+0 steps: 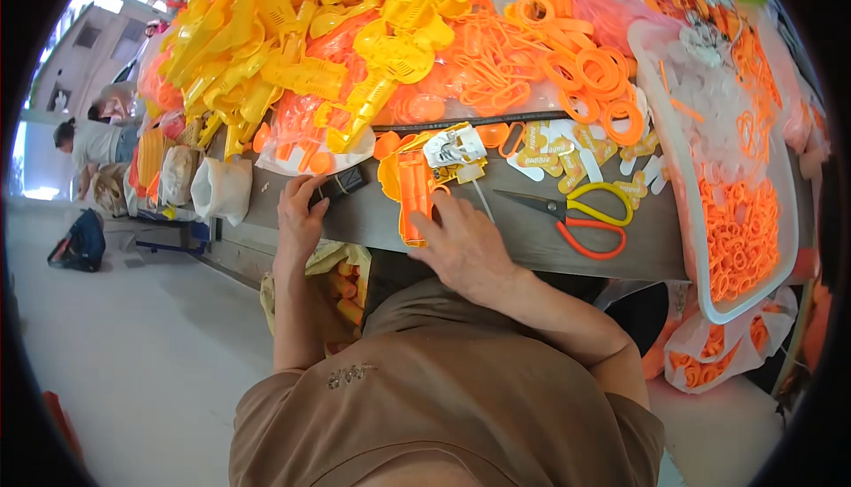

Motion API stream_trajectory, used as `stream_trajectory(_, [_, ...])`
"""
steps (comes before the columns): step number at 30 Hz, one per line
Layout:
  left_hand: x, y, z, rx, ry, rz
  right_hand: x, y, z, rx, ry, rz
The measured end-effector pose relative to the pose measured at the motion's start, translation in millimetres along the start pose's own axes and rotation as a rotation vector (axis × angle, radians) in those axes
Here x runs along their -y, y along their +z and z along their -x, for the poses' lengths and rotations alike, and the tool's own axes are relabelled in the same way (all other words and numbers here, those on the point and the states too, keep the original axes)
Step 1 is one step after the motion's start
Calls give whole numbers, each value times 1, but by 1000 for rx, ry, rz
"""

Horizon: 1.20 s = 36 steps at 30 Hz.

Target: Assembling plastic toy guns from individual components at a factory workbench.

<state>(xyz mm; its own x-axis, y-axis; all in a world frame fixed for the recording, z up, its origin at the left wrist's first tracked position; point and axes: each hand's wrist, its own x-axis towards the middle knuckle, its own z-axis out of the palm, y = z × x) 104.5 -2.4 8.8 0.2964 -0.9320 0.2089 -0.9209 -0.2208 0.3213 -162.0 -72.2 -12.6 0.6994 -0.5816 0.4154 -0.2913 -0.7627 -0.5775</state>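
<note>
Grey worktop (651, 243) leaves little room before heaped yellow plastic parts (306, 75). Apart, my left hand (301, 208) touches a black oblong block (341, 186), my right hand (468, 248) a long orange plastic piece (413, 199) near the front edge; grips unclear.

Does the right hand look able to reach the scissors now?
Probably yes: the scissors lie uncovered on the table, right of the right hand, with only a thin white strip between.
</note>
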Motion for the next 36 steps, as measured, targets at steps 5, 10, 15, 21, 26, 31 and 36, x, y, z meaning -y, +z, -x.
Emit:
stream_trajectory(5, [-29, 14, 2, -236, 89, 104, -25, -33, -46, -62, -20, 72])
stream_trajectory(10, [-47, 33, -25, -380, 210, 78, -49, -34, -117, -139, -79, 445])
stream_trajectory(15, [-26, 47, -46, -361, 158, 23, -72, -17, -149, -92, -195, 722])
stream_trajectory(21, [-16, 49, -53, -398, 218, 50, -92, -29, -171, -232, -335, 547])
stream_trajectory(26, [-10, 49, -55, -451, 228, 26, -97, -11, -177, -129, -446, 649])
stream_trajectory(31, [-1, 47, -54, -474, 270, -36, -107, -10, -178, -245, -478, 620])
stream_trajectory(36, [-1, 49, -52, -432, 268, 82, -78, -53, -178, -494, -188, 170])
